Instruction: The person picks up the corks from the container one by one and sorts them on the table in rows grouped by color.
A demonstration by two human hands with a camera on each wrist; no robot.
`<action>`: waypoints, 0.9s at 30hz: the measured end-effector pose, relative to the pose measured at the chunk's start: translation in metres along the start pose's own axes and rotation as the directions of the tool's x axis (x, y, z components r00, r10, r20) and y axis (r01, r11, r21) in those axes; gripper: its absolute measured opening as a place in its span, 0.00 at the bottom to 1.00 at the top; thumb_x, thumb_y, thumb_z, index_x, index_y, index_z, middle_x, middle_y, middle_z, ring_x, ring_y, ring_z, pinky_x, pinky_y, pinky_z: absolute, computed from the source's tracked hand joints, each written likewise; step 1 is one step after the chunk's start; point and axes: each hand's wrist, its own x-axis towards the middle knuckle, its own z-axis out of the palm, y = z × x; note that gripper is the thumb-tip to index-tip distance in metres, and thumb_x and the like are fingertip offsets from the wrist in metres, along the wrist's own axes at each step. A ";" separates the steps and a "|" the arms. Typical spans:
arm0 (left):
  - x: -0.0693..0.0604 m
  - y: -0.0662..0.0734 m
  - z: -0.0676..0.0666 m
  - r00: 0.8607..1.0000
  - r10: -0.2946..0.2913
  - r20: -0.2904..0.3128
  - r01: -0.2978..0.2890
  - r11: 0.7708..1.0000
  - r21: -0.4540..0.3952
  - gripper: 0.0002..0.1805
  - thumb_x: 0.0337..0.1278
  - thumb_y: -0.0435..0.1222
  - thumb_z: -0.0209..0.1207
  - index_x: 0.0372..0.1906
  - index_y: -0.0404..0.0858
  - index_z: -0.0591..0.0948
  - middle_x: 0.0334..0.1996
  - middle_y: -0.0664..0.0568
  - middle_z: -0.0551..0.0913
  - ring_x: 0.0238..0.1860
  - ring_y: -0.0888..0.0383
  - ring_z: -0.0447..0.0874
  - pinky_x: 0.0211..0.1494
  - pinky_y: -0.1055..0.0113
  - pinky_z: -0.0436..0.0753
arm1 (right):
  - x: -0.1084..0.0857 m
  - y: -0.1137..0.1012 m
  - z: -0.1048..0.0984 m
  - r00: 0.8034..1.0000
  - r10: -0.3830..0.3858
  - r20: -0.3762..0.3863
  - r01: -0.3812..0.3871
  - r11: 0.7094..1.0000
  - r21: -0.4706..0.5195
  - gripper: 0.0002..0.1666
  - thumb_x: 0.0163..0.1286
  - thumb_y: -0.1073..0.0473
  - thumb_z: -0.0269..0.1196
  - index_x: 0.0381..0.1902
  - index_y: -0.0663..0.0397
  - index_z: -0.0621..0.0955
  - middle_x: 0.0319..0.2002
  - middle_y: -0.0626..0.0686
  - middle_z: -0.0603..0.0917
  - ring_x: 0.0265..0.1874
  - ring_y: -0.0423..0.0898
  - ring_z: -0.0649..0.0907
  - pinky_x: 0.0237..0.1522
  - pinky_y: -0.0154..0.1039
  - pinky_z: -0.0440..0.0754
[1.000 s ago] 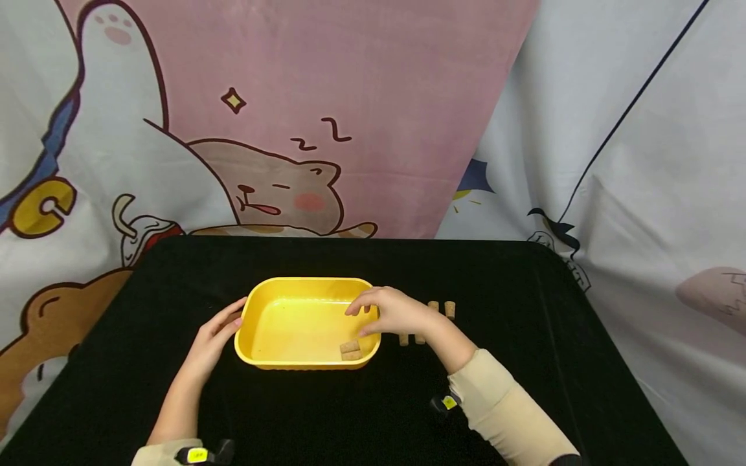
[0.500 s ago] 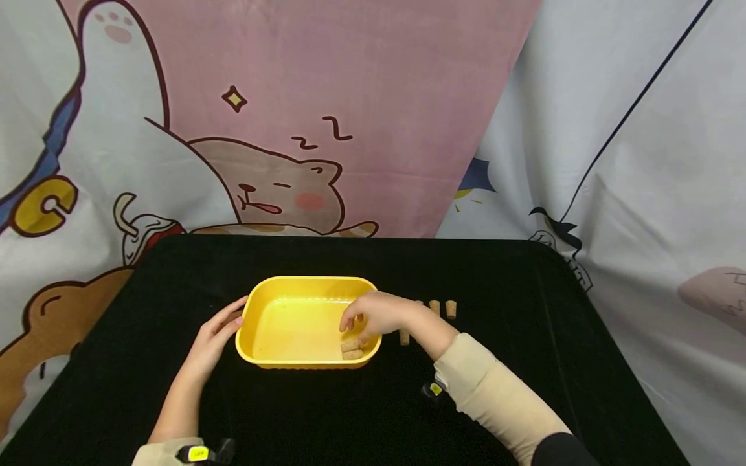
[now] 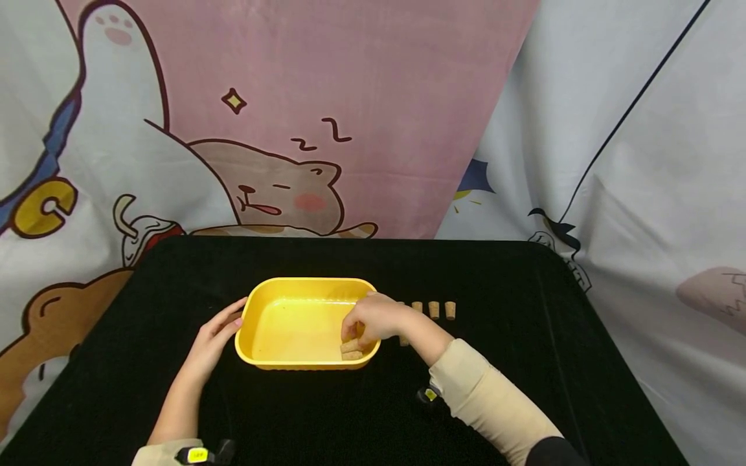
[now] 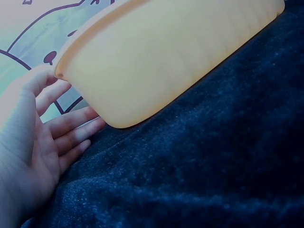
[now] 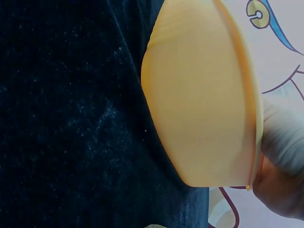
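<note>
A yellow plastic tray [image 3: 291, 323] lies on the black-covered table. My left hand [image 3: 211, 335] rests against its left end, fingers fairly straight. In the left wrist view, the left thumb [image 4: 40, 78] meets the rim while the other fingers touch the outer wall. My right hand [image 3: 375, 319] reaches over the right rim with curled fingers and pinches a cork [image 3: 350, 346] at the tray's front right corner. A second cork [image 3: 351, 355] lies just in front of it. The right wrist view shows the hand partly behind the tray wall [image 5: 204, 104], its fingertips hidden.
Several corks stand on the black table cover [image 3: 495, 362] right of the tray, including a cork [image 3: 451, 310] at the right end of a row. The right forearm partly covers others, such as a nearer cork [image 3: 404, 340]. A patterned cloth [image 3: 408, 116] hangs behind.
My right hand has moved left and down into the tray, and its spread fingers have closed around a cork, which now tilts slightly. The left hand and tray have stayed put.
</note>
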 end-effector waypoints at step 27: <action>0.000 0.000 0.001 1.000 -0.007 -0.007 0.008 1.000 0.018 0.29 0.73 0.49 0.45 0.72 0.40 0.63 0.65 0.37 0.67 0.53 0.66 0.73 0.60 0.39 0.66 | -0.003 0.006 0.002 0.996 -0.011 -0.084 0.024 0.988 0.153 0.12 0.57 0.61 0.69 0.38 0.39 0.86 0.34 0.34 0.79 0.39 0.37 0.76 0.47 0.36 0.72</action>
